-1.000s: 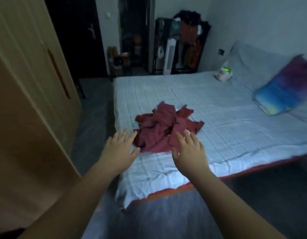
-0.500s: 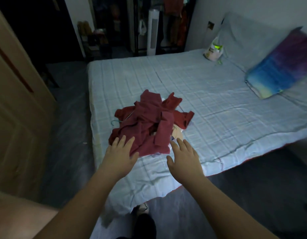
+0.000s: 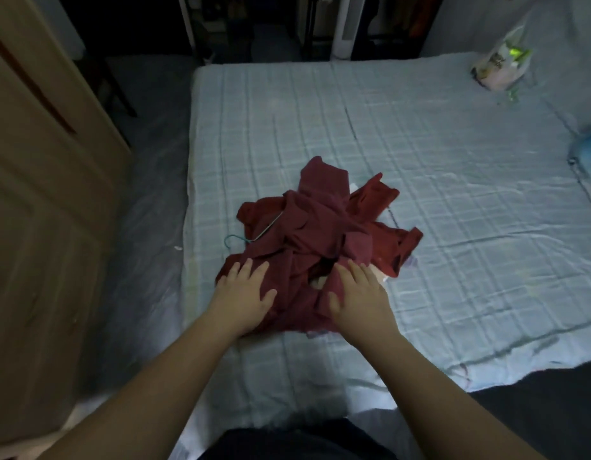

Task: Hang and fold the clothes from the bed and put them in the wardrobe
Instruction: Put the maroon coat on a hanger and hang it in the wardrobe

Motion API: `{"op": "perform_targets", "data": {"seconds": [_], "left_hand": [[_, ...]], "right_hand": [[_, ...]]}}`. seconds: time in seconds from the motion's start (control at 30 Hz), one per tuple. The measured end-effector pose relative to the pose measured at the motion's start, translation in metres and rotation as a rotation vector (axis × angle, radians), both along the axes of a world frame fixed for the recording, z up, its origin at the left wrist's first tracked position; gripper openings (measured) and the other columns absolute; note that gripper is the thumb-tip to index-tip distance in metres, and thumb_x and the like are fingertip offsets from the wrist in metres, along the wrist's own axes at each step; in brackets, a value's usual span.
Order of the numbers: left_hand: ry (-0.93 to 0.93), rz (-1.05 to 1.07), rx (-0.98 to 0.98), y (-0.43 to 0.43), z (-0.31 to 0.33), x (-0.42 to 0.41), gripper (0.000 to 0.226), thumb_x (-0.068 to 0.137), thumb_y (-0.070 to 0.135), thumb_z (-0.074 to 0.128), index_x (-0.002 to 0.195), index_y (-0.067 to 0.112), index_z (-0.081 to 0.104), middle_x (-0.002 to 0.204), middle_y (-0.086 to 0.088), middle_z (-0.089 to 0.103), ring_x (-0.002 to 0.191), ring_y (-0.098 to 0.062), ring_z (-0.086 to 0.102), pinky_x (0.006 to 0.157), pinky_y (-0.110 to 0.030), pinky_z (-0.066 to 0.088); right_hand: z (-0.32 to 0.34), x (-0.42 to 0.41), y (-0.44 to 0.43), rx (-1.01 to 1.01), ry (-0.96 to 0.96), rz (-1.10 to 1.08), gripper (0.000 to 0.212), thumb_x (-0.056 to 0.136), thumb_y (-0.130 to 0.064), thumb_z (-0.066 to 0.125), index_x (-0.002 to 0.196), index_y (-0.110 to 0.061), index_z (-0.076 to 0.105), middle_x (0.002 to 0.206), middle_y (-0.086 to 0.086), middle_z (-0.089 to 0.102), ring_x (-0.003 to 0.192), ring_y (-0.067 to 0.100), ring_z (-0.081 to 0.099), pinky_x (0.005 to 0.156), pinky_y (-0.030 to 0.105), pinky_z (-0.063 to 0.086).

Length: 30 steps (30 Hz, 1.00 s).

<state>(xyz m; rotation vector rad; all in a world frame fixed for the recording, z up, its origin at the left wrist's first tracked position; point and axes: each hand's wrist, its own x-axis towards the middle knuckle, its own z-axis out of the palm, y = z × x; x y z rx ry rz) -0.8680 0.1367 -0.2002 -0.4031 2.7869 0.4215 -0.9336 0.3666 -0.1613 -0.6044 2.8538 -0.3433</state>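
Observation:
A crumpled heap of dark red clothes [image 3: 324,227] lies on the bed [image 3: 453,180], near its left front corner. A thin teal wire hanger [image 3: 251,232] pokes out of the heap's left side. My left hand [image 3: 242,293] rests flat on the near left part of the heap, fingers spread. On the near right part lies my right hand [image 3: 359,293], fingers straight too. Something pale shows under the red cloth between and beside my hands.
The wooden wardrobe [image 3: 38,194] stands to the left, across a narrow strip of floor. A plastic bag [image 3: 500,64] lies at the bed's far right, a blue pillow [image 3: 586,154] at the right edge. A white tower fan [image 3: 345,24] stands beyond the bed.
I have stepped up to the bed and both hands have moved forward from just short of the heap onto its near edge.

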Motion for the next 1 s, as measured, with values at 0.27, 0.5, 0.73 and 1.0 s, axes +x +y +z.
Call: {"op": "perform_targets", "data": {"seconds": [0.27, 0.5, 0.73, 1.0], "left_hand": [[-0.075, 0.246, 0.095, -0.018, -0.047, -0.064, 0.071, 0.098, 0.054, 0.041, 0.158, 0.024, 0.020, 0.163, -0.013, 0.023, 0.149, -0.032, 0.020, 0.120, -0.048, 0.024], [-0.090, 0.564, 0.311, -0.048, -0.105, -0.128, 0.063, 0.095, 0.040, 0.054, 0.150, 0.013, 0.038, 0.148, -0.015, 0.046, 0.136, -0.035, 0.043, 0.113, -0.046, 0.035], [-0.215, 0.691, 0.249, -0.095, -0.168, -0.174, 0.058, 0.090, 0.040, 0.063, 0.135, 0.007, 0.046, 0.130, -0.020, 0.055, 0.120, -0.036, 0.054, 0.102, -0.045, 0.045], [-0.388, 0.675, 0.371, -0.098, -0.226, -0.181, 0.062, 0.092, 0.052, 0.060, 0.140, 0.015, 0.047, 0.138, -0.016, 0.052, 0.127, -0.039, 0.050, 0.108, -0.047, 0.040]], "right_hand": [[-0.048, -0.118, -0.040, 0.027, -0.133, 0.154, 0.061, 0.091, -0.037, 0.052, 0.149, -0.022, 0.040, 0.156, 0.005, 0.038, 0.145, 0.027, 0.027, 0.115, 0.046, 0.032], [-0.108, -0.224, -0.099, 0.136, -0.246, 0.358, 0.059, 0.094, -0.034, 0.052, 0.149, -0.019, 0.037, 0.155, 0.006, 0.036, 0.145, 0.027, 0.027, 0.113, 0.046, 0.034], [-0.166, -0.273, -0.167, 0.094, -0.326, 0.492, 0.058, 0.093, -0.024, 0.054, 0.149, -0.018, 0.039, 0.154, 0.007, 0.037, 0.144, 0.027, 0.027, 0.113, 0.047, 0.034], [-0.220, -0.264, -0.174, 0.130, -0.416, 0.435, 0.062, 0.093, -0.025, 0.052, 0.152, -0.021, 0.034, 0.159, 0.006, 0.030, 0.147, 0.028, 0.021, 0.115, 0.048, 0.032]]}}
